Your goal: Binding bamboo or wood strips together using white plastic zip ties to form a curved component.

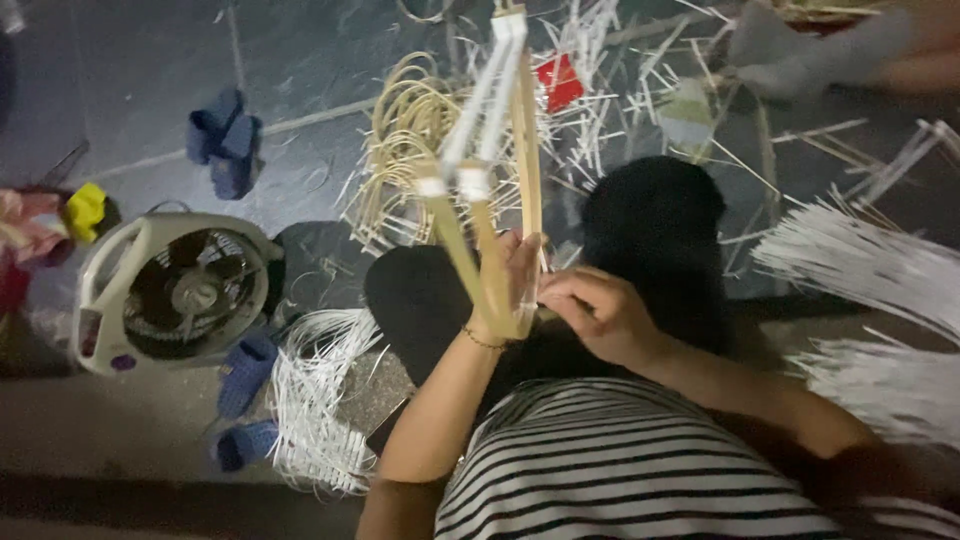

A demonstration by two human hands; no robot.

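The left hand (515,280) is closed around the lower ends of a bundle of bamboo sticks (500,180), which rises tilted away from the person; some sticks are wrapped in white strip, and the top is blurred. The right hand (598,312) is curled just beside the left at the foot of the bundle, its fingertips pinched at the sticks, though what it grips is too small to tell. Beyond the sticks a coil of pale cane (405,135) lies on the dark floor (150,70) among scattered white strips (320,400). A small red package (558,80), roughly square, lies past the coil. A cream box fan (170,290) lies at left, with blue slippers (225,140) near it.
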